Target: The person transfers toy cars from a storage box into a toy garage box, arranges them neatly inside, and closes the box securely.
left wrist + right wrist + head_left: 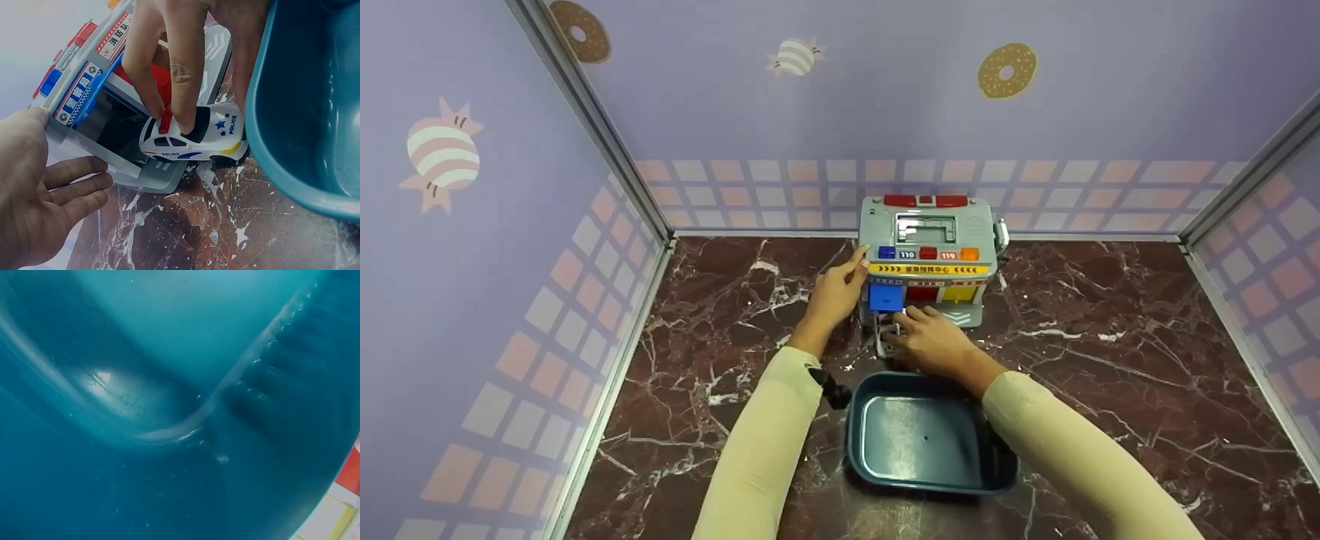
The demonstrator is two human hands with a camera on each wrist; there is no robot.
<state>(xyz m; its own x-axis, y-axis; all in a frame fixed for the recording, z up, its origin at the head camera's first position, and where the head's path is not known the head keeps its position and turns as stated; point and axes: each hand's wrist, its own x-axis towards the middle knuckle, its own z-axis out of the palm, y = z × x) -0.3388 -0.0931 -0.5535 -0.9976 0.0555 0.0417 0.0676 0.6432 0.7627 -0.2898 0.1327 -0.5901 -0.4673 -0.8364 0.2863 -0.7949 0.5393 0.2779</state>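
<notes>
A toy rescue station, grey with red, blue and yellow doors, stands by the back wall. Its blue door is swung up. A white toy police car is partly inside that doorway, its front end sticking out. From above, my right hand grips the car around its roof and windshield; the car's far side is hidden. My left hand rests against the station's left side, some fingers extended and holding nothing. In the left wrist view, its fingers are apart from the car.
A dark teal plastic tray lies in front of the station, below my right forearm, and its inside fills most of the right wrist view. The marbled brown tabletop is bounded by purple panels at the back and sides.
</notes>
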